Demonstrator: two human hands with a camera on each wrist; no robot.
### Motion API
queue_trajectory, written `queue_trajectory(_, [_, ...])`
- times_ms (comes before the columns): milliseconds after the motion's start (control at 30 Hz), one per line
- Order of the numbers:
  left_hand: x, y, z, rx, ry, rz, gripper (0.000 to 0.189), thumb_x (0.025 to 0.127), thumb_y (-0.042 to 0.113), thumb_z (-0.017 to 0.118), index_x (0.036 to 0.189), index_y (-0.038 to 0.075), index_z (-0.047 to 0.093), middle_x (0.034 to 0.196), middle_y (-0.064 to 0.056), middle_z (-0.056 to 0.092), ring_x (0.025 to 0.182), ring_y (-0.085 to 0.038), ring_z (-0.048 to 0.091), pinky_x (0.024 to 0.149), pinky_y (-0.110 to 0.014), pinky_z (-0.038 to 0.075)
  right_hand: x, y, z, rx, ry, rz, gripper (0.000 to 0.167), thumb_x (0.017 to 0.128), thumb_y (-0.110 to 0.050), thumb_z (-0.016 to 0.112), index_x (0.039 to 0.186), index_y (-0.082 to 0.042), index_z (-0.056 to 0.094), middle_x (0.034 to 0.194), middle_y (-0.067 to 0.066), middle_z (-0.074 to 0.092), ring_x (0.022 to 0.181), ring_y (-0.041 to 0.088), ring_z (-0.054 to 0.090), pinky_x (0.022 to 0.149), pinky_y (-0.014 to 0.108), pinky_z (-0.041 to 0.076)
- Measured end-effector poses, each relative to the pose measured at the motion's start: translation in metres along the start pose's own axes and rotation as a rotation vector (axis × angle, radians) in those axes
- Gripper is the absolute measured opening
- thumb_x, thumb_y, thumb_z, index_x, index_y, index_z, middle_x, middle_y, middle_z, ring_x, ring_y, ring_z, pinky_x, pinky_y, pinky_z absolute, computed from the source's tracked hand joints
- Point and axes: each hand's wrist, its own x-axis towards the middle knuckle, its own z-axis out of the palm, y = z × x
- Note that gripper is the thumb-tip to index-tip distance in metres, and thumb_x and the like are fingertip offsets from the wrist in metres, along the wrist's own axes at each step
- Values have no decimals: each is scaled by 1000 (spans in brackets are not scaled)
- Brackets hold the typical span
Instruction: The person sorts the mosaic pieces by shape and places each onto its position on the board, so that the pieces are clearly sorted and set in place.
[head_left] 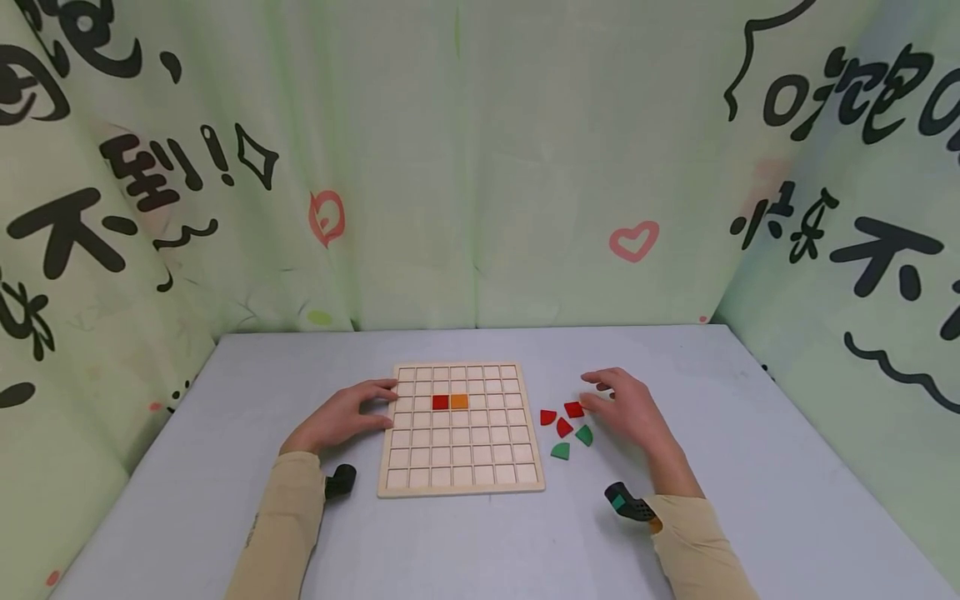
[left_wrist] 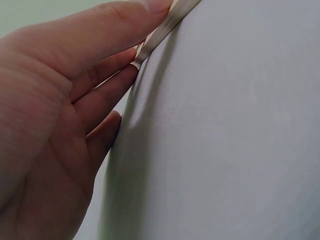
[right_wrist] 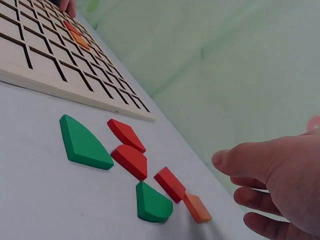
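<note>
A pale wooden grid board [head_left: 461, 458] lies on the table. My left hand [head_left: 352, 414] is at its left edge, thumb and fingers spread along the rim; the left wrist view has the fingertips [left_wrist: 131, 71] touching that edge. Side by side in the grid sit a red square [head_left: 440, 402] and an orange square [head_left: 459, 402]. My right hand [head_left: 624, 410] hovers right of the loose pieces, fingers slightly bent, holding nothing. Closest to it are a red four-sided piece [head_left: 573, 409] and an orange piece [right_wrist: 197, 207], the latter hidden by the hand in the head view.
Right of the board lie two red quarter-round pieces [head_left: 548, 417] and two green ones [head_left: 560, 451]. A printed curtain [head_left: 480, 208] hangs behind the white table [head_left: 450, 550] and along both sides. Each wrist carries a black device [head_left: 628, 503].
</note>
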Motion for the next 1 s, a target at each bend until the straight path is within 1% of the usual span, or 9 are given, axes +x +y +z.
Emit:
queue_trajectory(233, [0,-2,1,-2,-3,12,46,86,23,77,126,6,63,150,-4,45,142,-31,33,114,-49,30,-2,14,-2,-19,-4,-13,36,92,-15,68,125,1,63,123,22,59,110,39,56,91,52,52])
queue_trajectory(367, [-1,-3,1,1,-6,19,45,86,23,76,126,6,64,150,-4,45,141,-31,33,114,-50,30,-3,17,-2,-31,-22,6,36,92,-14,67,125,0,63,123,22,59,110,39,56,92,53,51])
queue_trajectory(467, [-1,-4,1,2,-4,22,45,86,23,77,126,6,64,150,-4,45,141,-31,34,114,-49,31,-3,20,-1,-32,-37,11,36,92,-13,67,125,1,63,122,22,59,110,38,55,92,53,51])
queue_trajectory(667, [-1,-3,1,6,-2,26,46,86,23,77,126,6,64,150,-4,45,141,-31,34,114,-49,31,-3,23,2,-30,-51,-24,34,90,-9,68,122,2,65,118,21,61,105,35,56,92,51,51])
queue_trajectory(1000, [0,-2,0,-6,-1,2,46,86,24,77,127,7,63,150,-3,44,142,-31,32,114,-49,30,-1,23,7,-48,-59,-35,31,89,-7,70,119,2,66,113,19,64,101,33,58,91,50,52])
